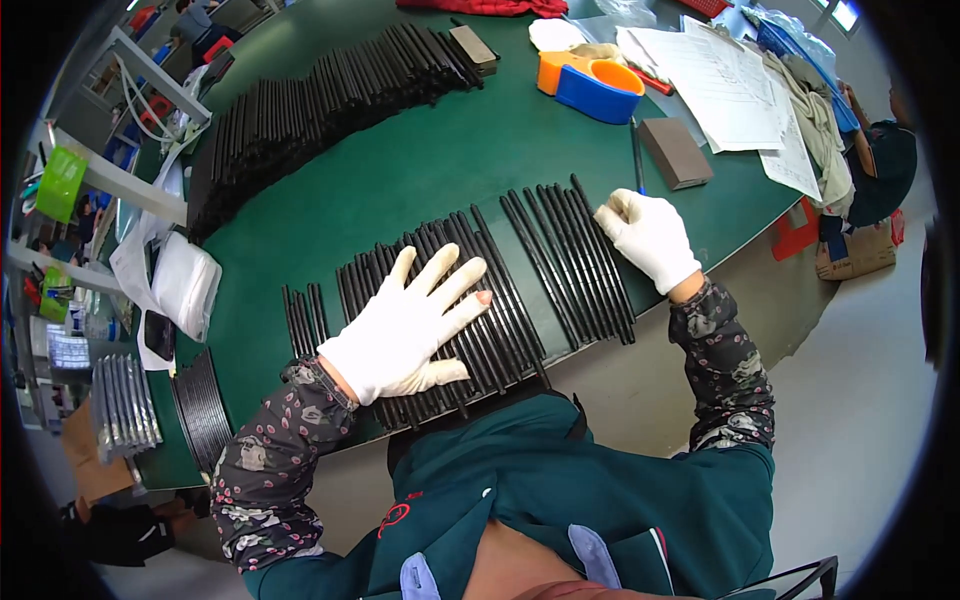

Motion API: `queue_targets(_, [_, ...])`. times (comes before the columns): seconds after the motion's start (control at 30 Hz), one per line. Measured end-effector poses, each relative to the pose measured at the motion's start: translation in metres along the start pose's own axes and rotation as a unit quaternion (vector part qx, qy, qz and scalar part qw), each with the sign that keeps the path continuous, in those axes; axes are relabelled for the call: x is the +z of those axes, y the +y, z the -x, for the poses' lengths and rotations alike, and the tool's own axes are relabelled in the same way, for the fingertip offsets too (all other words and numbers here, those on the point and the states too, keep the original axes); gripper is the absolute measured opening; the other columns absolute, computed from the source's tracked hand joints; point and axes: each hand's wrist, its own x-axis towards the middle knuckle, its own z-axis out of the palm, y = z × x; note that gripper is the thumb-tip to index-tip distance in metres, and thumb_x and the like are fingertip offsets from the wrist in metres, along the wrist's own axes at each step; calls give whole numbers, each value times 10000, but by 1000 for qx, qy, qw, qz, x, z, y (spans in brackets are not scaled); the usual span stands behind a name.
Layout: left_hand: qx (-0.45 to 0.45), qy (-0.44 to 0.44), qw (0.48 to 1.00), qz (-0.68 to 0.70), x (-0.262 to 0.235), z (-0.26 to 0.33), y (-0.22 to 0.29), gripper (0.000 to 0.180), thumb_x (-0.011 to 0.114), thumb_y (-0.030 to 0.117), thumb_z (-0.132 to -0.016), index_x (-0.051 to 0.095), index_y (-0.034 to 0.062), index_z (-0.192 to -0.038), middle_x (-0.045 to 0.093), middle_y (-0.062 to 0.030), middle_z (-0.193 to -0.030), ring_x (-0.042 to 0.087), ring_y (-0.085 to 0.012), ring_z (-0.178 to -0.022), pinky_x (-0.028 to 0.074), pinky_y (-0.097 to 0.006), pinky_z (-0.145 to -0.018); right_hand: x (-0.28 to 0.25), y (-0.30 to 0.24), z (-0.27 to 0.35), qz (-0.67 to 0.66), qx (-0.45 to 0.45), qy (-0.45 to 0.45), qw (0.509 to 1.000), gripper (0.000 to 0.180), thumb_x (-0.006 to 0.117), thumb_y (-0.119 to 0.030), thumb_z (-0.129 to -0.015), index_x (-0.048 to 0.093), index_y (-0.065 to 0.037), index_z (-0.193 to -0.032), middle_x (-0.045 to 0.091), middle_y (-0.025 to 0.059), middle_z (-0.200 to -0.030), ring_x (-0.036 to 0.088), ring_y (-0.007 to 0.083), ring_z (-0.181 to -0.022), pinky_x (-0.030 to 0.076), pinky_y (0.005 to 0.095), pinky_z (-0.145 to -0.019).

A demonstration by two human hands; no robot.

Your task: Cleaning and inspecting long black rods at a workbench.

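White-gloved, the left hand (408,325) lies on black rods (505,300), centre frame, fingers (437,268) spread apart; right of centre, the right hand (650,240) curls its fingers beside the rightmost rods (575,265), grip unclear. Farther, a rod pile (330,105) covers the tabletop (440,150), upper left.

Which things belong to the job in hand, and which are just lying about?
Seemingly in use:
left gloved hand, spread over middle black rods
right gloved hand, beside right black rods

Seemingly lying about:
orange-and-blue tape dispenser
red cloth
paper sheets
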Motion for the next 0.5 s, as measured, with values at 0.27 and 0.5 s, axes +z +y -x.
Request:
queue_targets(0.27, [45, 25, 999, 6, 2, -69, 11, 816, 583, 577, -808, 442, 10, -1377, 328, -202, -1497, 261, -434, -1394, 209, -620, -1110, -3, 16, -12, -117, 19, 20, 993, 226, 627, -269, -861, 652, -45, -852, 647, 179, -771, 646, 349, -724, 509, 377, -648])
queue_targets(0.5, [83, 72, 994, 23, 13, -113, 14, 819, 576, 580, -813, 431, 8, -1381, 323, -219, -1495, 264, -421, -1398, 210, -591, -1121, -16, 31, -6, -354, 89, -26, 931, 193, 597, -129, -905, 605, 18, -1029, 630, 24, -837, 579, 55, -679, 483, 218, -591])
